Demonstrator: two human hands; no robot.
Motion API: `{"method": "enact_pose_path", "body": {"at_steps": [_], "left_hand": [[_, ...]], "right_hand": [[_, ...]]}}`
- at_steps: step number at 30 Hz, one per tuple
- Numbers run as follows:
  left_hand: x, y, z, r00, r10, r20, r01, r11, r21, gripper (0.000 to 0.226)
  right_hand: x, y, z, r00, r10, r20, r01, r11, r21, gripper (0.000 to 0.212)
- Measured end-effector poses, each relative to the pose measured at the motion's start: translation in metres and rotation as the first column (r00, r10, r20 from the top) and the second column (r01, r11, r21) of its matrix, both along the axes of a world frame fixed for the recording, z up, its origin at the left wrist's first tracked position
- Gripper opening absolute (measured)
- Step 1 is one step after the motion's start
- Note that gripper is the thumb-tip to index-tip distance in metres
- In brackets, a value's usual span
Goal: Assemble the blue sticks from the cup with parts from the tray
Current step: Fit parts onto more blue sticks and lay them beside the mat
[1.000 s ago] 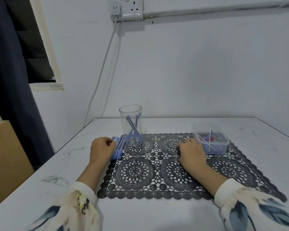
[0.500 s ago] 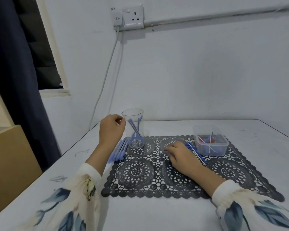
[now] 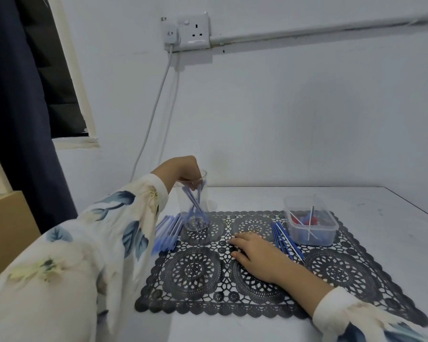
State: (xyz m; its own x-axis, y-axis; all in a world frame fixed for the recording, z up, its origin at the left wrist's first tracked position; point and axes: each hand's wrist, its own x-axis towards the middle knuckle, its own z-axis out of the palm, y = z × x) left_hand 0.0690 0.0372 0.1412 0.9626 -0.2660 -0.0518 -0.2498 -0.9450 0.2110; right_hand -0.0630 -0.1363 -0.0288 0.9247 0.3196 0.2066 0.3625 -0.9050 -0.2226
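Note:
A clear plastic cup (image 3: 183,208) stands on the back left of a black lace mat (image 3: 195,272) with a few blue sticks (image 3: 195,203) leaning inside. My left hand (image 3: 181,169) is over the cup, its fingertips dipped past the rim at the stick tops; the rim hides whether they grip one. My right hand (image 3: 255,250) lies flat on the mat, fingers apart, holding nothing. Thin blue rods (image 3: 286,240) lie just right of it. The clear tray (image 3: 331,228) behind them holds red and blue parts and thin white rods.
A pile of blue pen-like pieces (image 3: 167,233) lies left of the cup, half off the mat. The white table (image 3: 381,213) ends at the wall behind. A cable (image 3: 156,107) hangs from a wall socket. A dark curtain (image 3: 17,95) and a brown cabinet (image 3: 8,218) stand at the left.
My left hand rose from the pile beside the cup and moved over it, fingertips now inside the rim. My right hand slid left, uncovering the thin blue rods.

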Motion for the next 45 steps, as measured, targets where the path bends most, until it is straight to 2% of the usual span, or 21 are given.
{"method": "enact_pose_path", "body": {"at_steps": [2,4,7,11,13,15,17,20,22,25,29,31,35,39,45], "left_hand": [[0.004,-0.003,-0.001,0.998,-0.021,-0.060,0.022,1.000,0.002,0.015],[0.005,-0.006,-0.003,0.996,-0.008,-0.085,0.005,0.999,-0.036,0.010],[0.004,-0.004,0.001,0.997,-0.008,0.079,0.008,1.000,0.002,0.016],[0.002,0.003,0.004,0.983,0.008,0.184,0.034,0.975,-0.222,0.016],[-0.002,0.007,0.007,0.947,0.059,0.315,0.045,0.949,-0.311,0.021],[-0.009,0.011,0.008,0.849,0.100,0.519,0.122,0.918,-0.378,0.030],[-0.021,0.014,0.009,0.702,0.096,0.706,0.273,0.879,-0.390,0.025],[-0.044,0.013,0.004,0.416,0.039,0.908,0.494,0.829,-0.262,0.021],[-0.054,0.012,-0.005,0.315,0.010,0.949,0.564,0.802,-0.196,0.025],[-0.067,0.012,-0.028,0.353,-0.041,0.935,0.575,0.797,-0.183,0.032],[-0.089,0.012,-0.072,0.576,-0.102,0.811,0.599,0.727,-0.335,0.033],[-0.100,0.009,-0.094,0.679,-0.105,0.726,0.547,0.732,-0.406,0.027],[-0.111,0.005,-0.124,0.795,-0.156,0.586,0.468,0.772,-0.430,0.019],[-0.112,0.005,-0.132,0.800,-0.216,0.560,0.480,0.791,-0.380,0.015],[-0.113,0.007,-0.134,0.771,-0.265,0.579,0.529,0.773,-0.351,0.013]], "right_hand": [[0.000,0.000,-0.001,1.000,0.001,0.004,-0.001,1.000,-0.014,0.045],[0.000,0.000,-0.001,1.000,0.004,0.012,-0.003,1.000,-0.021,0.045],[0.001,-0.001,-0.001,1.000,0.011,0.023,-0.011,1.000,-0.023,0.045],[0.001,0.000,0.000,0.999,0.013,0.035,-0.012,1.000,-0.008,0.044],[-0.001,0.001,0.001,0.998,0.005,0.059,-0.006,1.000,0.012,0.043],[-0.002,0.002,0.003,0.993,-0.007,0.116,0.003,0.999,0.035,0.040],[-0.004,0.003,0.005,0.985,-0.025,0.169,0.011,0.996,0.084,0.038],[-0.007,0.003,0.006,0.964,-0.099,0.248,0.061,0.986,0.157,0.036],[-0.009,0.003,0.007,0.934,-0.166,0.317,0.095,0.969,0.227,0.033],[-0.012,0.002,0.010,0.891,-0.229,0.393,0.108,0.946,0.307,0.028],[-0.016,0.001,0.017,0.825,-0.231,0.516,0.070,0.947,0.313,0.030],[-0.020,0.002,0.021,0.802,-0.211,0.559,0.042,0.953,0.300,0.037],[-0.024,0.006,0.024,0.788,-0.157,0.595,0.023,0.974,0.226,0.039],[-0.021,0.005,0.024,0.765,-0.118,0.634,0.026,0.988,0.153,0.033],[-0.014,0.000,0.019,0.800,-0.075,0.595,0.019,0.995,0.100,0.033]]}}
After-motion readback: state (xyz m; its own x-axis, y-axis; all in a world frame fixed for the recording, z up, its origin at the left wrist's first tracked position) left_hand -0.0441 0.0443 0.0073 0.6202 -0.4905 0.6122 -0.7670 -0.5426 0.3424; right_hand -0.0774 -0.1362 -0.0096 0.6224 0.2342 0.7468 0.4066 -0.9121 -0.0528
